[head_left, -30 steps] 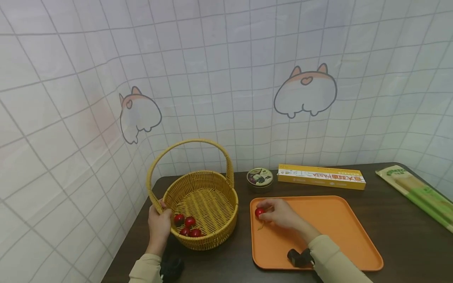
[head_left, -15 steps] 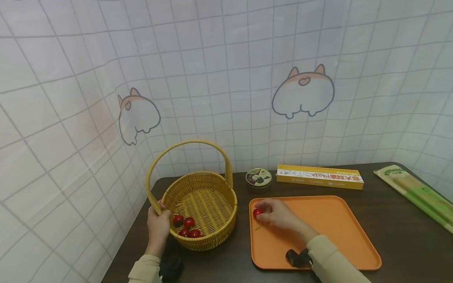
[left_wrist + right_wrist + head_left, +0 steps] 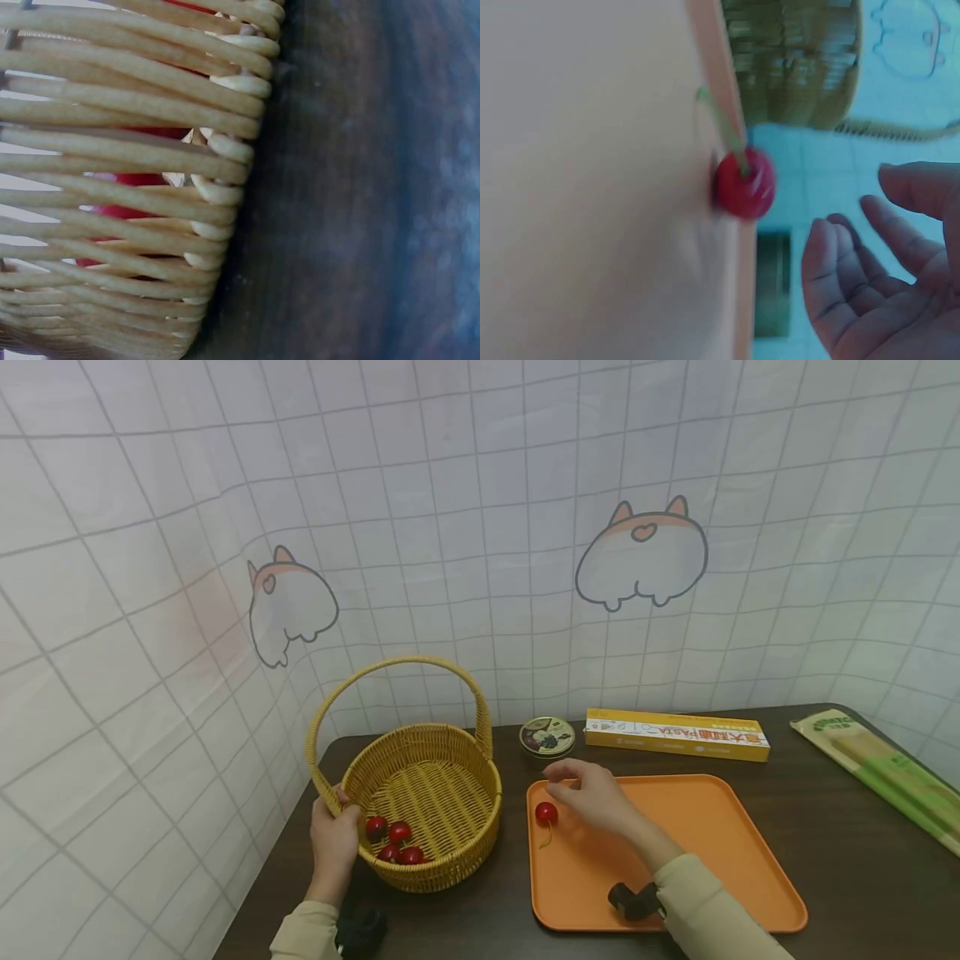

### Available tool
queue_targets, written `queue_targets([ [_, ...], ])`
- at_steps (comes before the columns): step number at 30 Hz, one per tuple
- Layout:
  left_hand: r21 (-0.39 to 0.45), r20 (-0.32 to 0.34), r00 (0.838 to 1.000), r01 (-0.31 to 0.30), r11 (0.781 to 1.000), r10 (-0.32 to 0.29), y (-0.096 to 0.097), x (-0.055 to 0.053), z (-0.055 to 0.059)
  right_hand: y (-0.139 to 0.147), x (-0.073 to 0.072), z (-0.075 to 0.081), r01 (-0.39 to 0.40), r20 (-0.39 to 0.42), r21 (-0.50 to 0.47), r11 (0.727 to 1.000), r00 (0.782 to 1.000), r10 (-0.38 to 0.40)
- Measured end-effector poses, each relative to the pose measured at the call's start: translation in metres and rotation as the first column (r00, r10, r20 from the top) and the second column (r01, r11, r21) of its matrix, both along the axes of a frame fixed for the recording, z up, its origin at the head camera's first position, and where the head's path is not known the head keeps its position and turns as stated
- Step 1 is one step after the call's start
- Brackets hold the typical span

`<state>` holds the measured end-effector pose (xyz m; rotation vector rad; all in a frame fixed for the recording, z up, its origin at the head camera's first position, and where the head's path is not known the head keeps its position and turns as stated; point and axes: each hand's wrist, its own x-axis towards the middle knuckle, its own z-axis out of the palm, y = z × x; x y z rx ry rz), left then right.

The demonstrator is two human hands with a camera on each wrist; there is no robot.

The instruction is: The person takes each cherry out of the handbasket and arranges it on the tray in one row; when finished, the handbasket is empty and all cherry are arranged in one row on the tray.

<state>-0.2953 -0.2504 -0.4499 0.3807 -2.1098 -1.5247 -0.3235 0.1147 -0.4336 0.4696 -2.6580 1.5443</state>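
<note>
My left hand (image 3: 334, 842) grips the yellow wicker basket (image 3: 491, 827) at its left side, by the foot of the tall handle. Several dark red cherries (image 3: 401, 832) lie inside, gathered toward the near left. In the left wrist view the woven wall (image 3: 127, 165) fills the left part, with red fruit showing through the gaps. A single red cherry (image 3: 546, 813) with a green stem lies on the orange tray (image 3: 675, 843), near its left rim. Just above and right of it is my right hand (image 3: 588, 795); the right wrist view shows its fingers (image 3: 821, 247) spread, apart from the cherry (image 3: 745, 184).
Behind the tray stand a round tin (image 3: 548, 737) and a yellow pasta box (image 3: 677, 735). A green and cream packet (image 3: 877, 764) lies along the table's right edge. White gridded cloth (image 3: 450, 527) hangs behind and at the left.
My right hand has let go of the cherry and lifted slightly up and away. The cherry stays on the tray. My left hand keeps its hold on the basket.
</note>
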Motion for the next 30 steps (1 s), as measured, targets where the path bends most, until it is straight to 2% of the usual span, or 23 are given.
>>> queue_targets([
  [4,-0.01,0.002,1.0,-0.009,1.0,0.009,-0.002,0.002,-0.001,-0.015,0.014,0.013,-0.099,-0.085,-0.009,0.995,0.992,0.098],
  [8,-0.025,0.002,0.999,-0.032,0.999,0.032,-0.002,0.003,-0.003,-0.031,0.03,0.022,-0.232,-0.119,-0.045,0.972,0.967,0.225],
  [14,-0.027,-0.006,0.999,-0.042,0.999,0.042,-0.002,0.0,-0.005,-0.059,0.043,0.029,-0.32,-0.175,-0.031,0.947,0.935,0.31],
  [19,-0.021,0.005,1.0,-0.017,1.0,0.017,-0.002,-0.002,-0.003,-0.086,0.038,0.03,-0.348,-0.232,0.043,0.936,0.908,0.348],
  [24,-0.041,0.05,0.999,0.011,0.999,-0.009,-0.004,-0.002,0.001,-0.111,0.025,0.026,-0.36,-0.216,0.156,0.92,0.896,0.388],
  [30,-0.061,0.079,0.996,0.047,0.997,-0.042,-0.005,-0.002,0.007,-0.134,0.015,0.025,-0.355,-0.203,0.325,0.877,0.879,0.431],
])
